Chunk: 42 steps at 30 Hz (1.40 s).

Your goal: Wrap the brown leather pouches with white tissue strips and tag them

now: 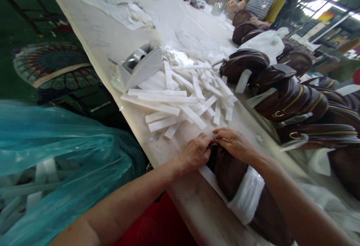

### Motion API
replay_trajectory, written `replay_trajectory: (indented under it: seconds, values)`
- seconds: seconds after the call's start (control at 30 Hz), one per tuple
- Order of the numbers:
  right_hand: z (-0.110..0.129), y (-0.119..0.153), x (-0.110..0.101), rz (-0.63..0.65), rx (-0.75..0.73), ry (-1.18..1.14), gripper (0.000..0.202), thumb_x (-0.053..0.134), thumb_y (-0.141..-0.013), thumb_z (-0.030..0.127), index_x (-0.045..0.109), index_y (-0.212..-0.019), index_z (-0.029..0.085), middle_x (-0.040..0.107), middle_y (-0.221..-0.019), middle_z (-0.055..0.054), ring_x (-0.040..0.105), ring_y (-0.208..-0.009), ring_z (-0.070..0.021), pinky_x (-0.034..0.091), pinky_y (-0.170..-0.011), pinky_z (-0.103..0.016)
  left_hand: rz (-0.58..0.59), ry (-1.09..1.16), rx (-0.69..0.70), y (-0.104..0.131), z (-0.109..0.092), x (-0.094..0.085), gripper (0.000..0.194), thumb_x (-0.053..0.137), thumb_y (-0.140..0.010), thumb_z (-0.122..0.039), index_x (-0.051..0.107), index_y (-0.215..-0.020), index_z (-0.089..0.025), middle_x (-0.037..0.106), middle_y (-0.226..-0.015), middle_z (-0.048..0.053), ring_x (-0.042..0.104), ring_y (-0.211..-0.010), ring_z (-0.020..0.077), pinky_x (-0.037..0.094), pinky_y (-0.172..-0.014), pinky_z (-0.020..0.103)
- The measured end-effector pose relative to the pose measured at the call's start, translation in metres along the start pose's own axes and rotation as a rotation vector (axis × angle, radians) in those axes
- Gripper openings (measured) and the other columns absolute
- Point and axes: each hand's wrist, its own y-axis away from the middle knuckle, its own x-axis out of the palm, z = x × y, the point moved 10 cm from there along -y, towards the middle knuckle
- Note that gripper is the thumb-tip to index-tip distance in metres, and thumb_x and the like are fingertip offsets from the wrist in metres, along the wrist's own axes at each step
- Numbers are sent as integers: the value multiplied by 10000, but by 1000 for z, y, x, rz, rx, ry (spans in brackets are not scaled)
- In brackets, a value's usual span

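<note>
Lower centre of the frame: we are pressing our left hand [195, 151] and right hand [234, 143] together on the upper end of a brown bag [229, 171], fingers curled and gripping it. The bag is lying on the white table [107, 39], running down-right beneath our wrists. White foam strips [180, 99] are lying just above the hands.

No lettering, label, brand or number can be read anywhere in the view. The signs [323, 15] at the upper right of the frame are too blurred and overexposed to make out.
</note>
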Motion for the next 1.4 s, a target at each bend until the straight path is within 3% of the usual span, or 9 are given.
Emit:
replay_trajectory:
  seconds: [0.3,0.83,1.07,1.4]
  values:
    - [0,0,-6,-93,-42,77,189,516,-806,160,605,-644,201,691,-927,-51,628,-881,-179,448,-823,-280,1,-14,3,0,-1,0,155,481,-750,-71,544,-858,-163,567,-881,47,569,-892,196,479,-832,299]
    - [0,-1,5,-23,-35,-56,165,502,-802,186,633,-702,197,686,-988,-60,637,-889,-177,465,-817,-271,-60,15,61,4,-10,-8,217,505,-681,-91,489,-882,-169,532,-863,45,543,-847,192,485,-793,307]
    - [4,0,4,0,-14,-77,172,501,-795,206,642,-697,201,699,-939,-48,639,-869,-176,462,-786,-254,-132,46,103,7,-17,-17,143,524,-679,-110,431,-751,-191,481,-828,31,521,-859,186,494,-789,296]
    - [1,0,6,7,27,-78,188,479,-794,194,630,-683,185,697,-900,-52,632,-814,-172,452,-749,-257,-56,-103,48,6,-8,-1,103,449,-771,-72,484,-803,-163,509,-912,67,557,-869,186,515,-786,303]
